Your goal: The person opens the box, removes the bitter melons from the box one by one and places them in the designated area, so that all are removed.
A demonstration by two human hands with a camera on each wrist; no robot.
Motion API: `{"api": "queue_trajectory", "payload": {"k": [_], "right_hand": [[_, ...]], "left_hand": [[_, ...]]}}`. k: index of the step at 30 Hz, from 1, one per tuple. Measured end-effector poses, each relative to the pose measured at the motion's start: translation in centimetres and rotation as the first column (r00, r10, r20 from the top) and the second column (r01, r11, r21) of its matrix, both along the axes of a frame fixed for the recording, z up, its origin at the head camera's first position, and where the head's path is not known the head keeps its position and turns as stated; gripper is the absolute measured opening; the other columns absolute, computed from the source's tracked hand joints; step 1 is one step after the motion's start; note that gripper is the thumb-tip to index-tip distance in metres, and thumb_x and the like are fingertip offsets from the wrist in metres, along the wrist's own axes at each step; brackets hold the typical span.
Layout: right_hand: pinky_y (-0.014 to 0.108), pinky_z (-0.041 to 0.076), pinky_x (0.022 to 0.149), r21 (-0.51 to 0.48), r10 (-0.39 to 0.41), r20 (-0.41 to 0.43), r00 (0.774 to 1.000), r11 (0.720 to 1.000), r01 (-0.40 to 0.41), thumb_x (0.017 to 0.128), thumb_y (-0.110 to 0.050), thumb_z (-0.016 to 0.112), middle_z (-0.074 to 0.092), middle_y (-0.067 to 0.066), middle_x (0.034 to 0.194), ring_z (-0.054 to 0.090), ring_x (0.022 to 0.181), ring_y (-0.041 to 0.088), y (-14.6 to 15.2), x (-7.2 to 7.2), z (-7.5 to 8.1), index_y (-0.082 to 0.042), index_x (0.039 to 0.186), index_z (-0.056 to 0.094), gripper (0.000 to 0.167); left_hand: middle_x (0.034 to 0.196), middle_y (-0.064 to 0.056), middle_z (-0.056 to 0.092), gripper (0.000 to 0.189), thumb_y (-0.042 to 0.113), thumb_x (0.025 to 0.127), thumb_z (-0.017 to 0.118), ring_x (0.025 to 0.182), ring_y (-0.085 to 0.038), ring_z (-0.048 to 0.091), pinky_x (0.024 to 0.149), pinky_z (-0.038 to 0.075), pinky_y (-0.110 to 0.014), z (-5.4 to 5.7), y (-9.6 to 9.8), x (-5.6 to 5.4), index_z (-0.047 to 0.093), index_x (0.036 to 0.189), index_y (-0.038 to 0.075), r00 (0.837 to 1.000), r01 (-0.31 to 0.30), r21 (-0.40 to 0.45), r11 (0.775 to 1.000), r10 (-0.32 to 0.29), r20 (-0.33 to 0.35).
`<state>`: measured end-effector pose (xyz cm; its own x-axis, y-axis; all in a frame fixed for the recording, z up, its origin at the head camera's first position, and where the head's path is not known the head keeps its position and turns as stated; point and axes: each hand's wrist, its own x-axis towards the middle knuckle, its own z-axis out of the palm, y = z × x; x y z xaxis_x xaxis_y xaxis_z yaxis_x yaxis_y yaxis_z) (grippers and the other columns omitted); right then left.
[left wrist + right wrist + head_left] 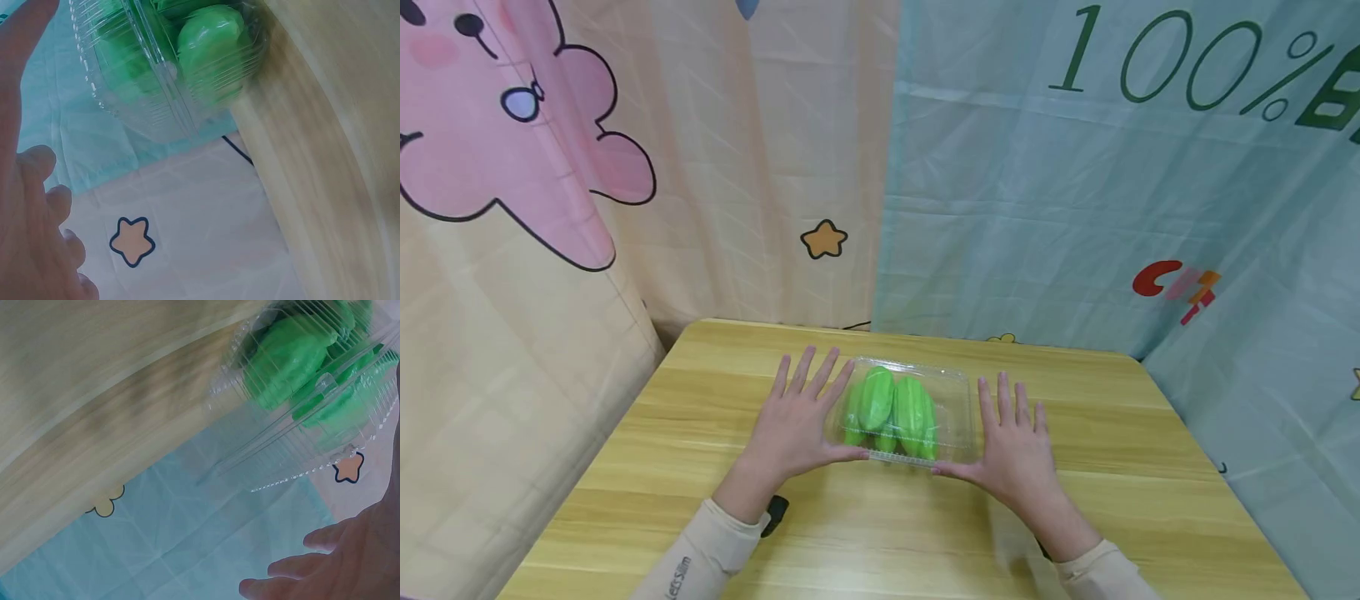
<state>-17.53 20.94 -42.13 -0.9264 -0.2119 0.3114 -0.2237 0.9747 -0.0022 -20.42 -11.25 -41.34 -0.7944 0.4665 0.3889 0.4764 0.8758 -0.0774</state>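
A clear plastic clamshell box [955, 408] sits on the wooden table, its lid down over several bright green, ribbed, oblong pieces [877, 400] that look like fruit or vegetables. They crowd toward the box's left side. On the left, my left hand [793, 425] has its fingers straight and spread, the thumb reaching to the box's near left corner. My right hand [1017, 454] is spread too, at the right, with its thumb near the front edge. Whether either thumb touches the plastic, I cannot tell. Both wrist views show the box [156, 119] in front of the palms.
The wooden table [850, 533] runs back to a printed curtain [760, 167], cream on the left and blue-green [1015, 208] on the right. Curtain cloth also hangs along both sides of the table. A dark strap piece [775, 515] shows at the left wrist.
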Motion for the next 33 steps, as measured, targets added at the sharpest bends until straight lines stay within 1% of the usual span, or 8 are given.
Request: {"api": "queue_trajectory", "payload": {"k": [8, 11, 13, 17, 20, 22, 26, 33], "right_hand": [[0.069, 0.019, 0.113, -0.015, -0.007, 0.028, 1.0, 1.0, 0.008, 0.059, -0.098, 0.054, 0.012, 0.026, 0.164, 0.015, 0.147, 0.05, -0.3, -0.3, -0.5, -0.003, 0.161, 0.017, 0.145], [0.068, 0.021, 0.113, -0.063, -0.007, 0.066, 0.998, 0.998, 0.012, 0.06, -0.098, 0.054, 0.011, 0.027, 0.164, 0.016, 0.147, 0.049, -0.5, -0.6, -1.3, -0.002, 0.161, 0.013, 0.145], [0.068, 0.022, 0.112, -0.107, -0.001, 0.101, 0.995, 0.994, 0.012, 0.061, -0.097, 0.054, 0.011, 0.028, 0.163, 0.017, 0.147, 0.049, -0.7, -0.7, -1.9, -0.001, 0.161, 0.011, 0.145], [0.067, 0.025, 0.112, -0.206, 0.025, 0.158, 0.987, 0.979, 0.008, 0.063, -0.096, 0.054, 0.012, 0.03, 0.162, 0.018, 0.146, 0.049, -1.0, -1.4, -2.9, 0.001, 0.16, 0.01, 0.144], [0.066, 0.029, 0.11, -0.316, 0.052, 0.186, 0.981, 0.949, 0.01, 0.065, -0.092, 0.059, 0.012, 0.03, 0.162, 0.021, 0.145, 0.05, -1.1, -1.6, -3.4, 0.0, 0.161, 0.009, 0.141], [0.065, 0.031, 0.109, -0.396, 0.07, 0.21, 0.975, 0.918, 0.019, 0.066, -0.089, 0.063, 0.011, 0.027, 0.163, 0.023, 0.145, 0.049, -1.1, -1.7, -3.5, -0.003, 0.161, 0.007, 0.141], [0.063, 0.033, 0.109, -0.513, 0.101, 0.242, 0.965, 0.858, 0.039, 0.065, -0.083, 0.071, 0.014, 0.022, 0.165, 0.027, 0.144, 0.046, -1.0, -1.8, -4.0, -0.009, 0.163, 0.002, 0.141], [0.061, 0.028, 0.112, -0.63, 0.193, 0.245, 0.95, 0.777, 0.004, 0.064, -0.064, 0.088, 0.012, 0.02, 0.165, 0.024, 0.146, 0.044, -0.6, -2.2, -4.7, -0.016, 0.163, -0.004, 0.143]], "left_hand": [[0.167, -0.01, 0.012, 0.125, 0.092, 0.071, 0.053, 0.152, -0.036, 0.004, 0.12, 0.005, -0.057, -1.1, 0.2, -0.5, 0.022, 0.162, 0.012, 0.998, -0.014, 0.068, 0.998, 0.009, 0.065], [0.167, -0.011, 0.01, 0.129, 0.09, 0.07, 0.056, 0.152, -0.035, 0.003, 0.121, 0.004, -0.056, -2.0, 0.4, -1.2, 0.015, 0.162, 0.009, 0.984, -0.031, 0.166, 0.986, 0.001, 0.176], [0.167, -0.011, 0.007, 0.132, 0.087, 0.07, 0.062, 0.152, -0.035, 0.002, 0.121, 0.003, -0.055, -2.7, 0.4, -1.5, 0.009, 0.162, 0.008, 0.956, -0.057, 0.268, 0.962, -0.025, 0.292], [0.168, -0.009, 0.002, 0.138, 0.078, 0.068, 0.074, 0.152, -0.036, 0.002, 0.119, 0.01, -0.058, -3.7, 0.5, -2.2, 0.001, 0.162, 0.009, 0.86, -0.161, 0.475, 0.865, -0.112, 0.497], [0.168, -0.01, 0.002, 0.14, 0.069, 0.066, 0.083, 0.152, -0.036, 0.004, 0.117, 0.014, -0.06, -4.1, 0.4, -2.3, -0.001, 0.163, 0.013, 0.8, -0.214, 0.579, 0.787, -0.199, 0.566], [0.168, -0.01, 0.002, 0.142, 0.064, 0.064, 0.087, 0.151, -0.035, 0.006, 0.117, 0.015, -0.059, -4.3, 0.4, -2.4, -0.003, 0.163, 0.017, 0.769, -0.218, 0.612, 0.76, -0.252, 0.587], [0.167, -0.008, 0.001, 0.143, 0.054, 0.064, 0.092, 0.151, -0.034, 0.008, 0.118, 0.015, -0.055, -4.8, 0.4, -2.4, -0.007, 0.162, 0.022, 0.733, -0.203, 0.63, 0.75, -0.31, 0.606], [0.167, -0.006, -0.004, 0.144, 0.043, 0.067, 0.094, 0.151, -0.031, 0.006, 0.119, 0.014, -0.051, -5.6, 0.4, -2.5, -0.013, 0.161, 0.023, 0.707, -0.186, 0.667, 0.721, -0.373, 0.6]]}}
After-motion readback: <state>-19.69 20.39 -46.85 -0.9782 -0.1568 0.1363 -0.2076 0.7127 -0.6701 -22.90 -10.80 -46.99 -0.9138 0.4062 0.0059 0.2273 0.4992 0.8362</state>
